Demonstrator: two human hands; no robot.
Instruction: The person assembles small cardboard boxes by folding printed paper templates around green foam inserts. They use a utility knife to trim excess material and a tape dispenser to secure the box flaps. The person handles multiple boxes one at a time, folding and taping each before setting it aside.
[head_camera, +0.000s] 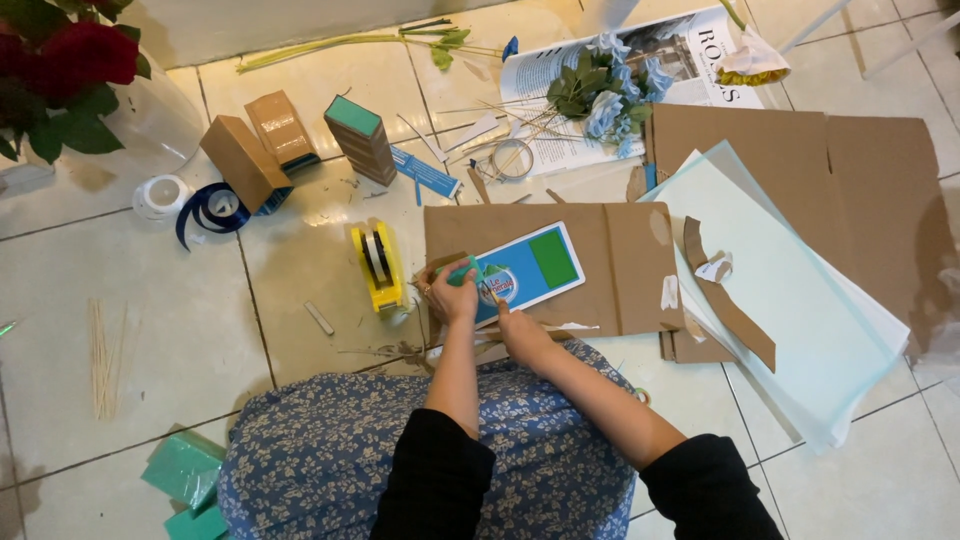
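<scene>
1. Two bare hands work close together over a flat piece of brown cardboard (600, 262) lying on the tiled floor (180, 310).
2. The left hand (455, 297) is curled tight around a small green block (464, 271), pressing it at the left end of a blue and green card (528, 270).
3. The right hand (518, 328) sits just beside it at the card's lower edge, fingers bent down onto the cardboard; whether it pinches anything I cannot tell.
4. The card lies tilted on the cardboard, its green patch toward the far right corner.
5. Just left of the hands stands a yellow tape dispenser (379, 265), upright on the tile.
6. Further left lie a dark blue ribbon roll (212, 208) and a white roll (160, 195), near each other.
7. Beyond them are brown boxes (243, 160), one with a green top (358, 135).
8. To the right, pale blue sheets (800, 300) overlap more cardboard, with a curved brown strip (730, 310) lying on them.
9. Blue flowers (605, 95) rest on an open magazine (690, 55) at the far side.
10. Thin wooden sticks (100, 355) lie well apart at the left.
</scene>
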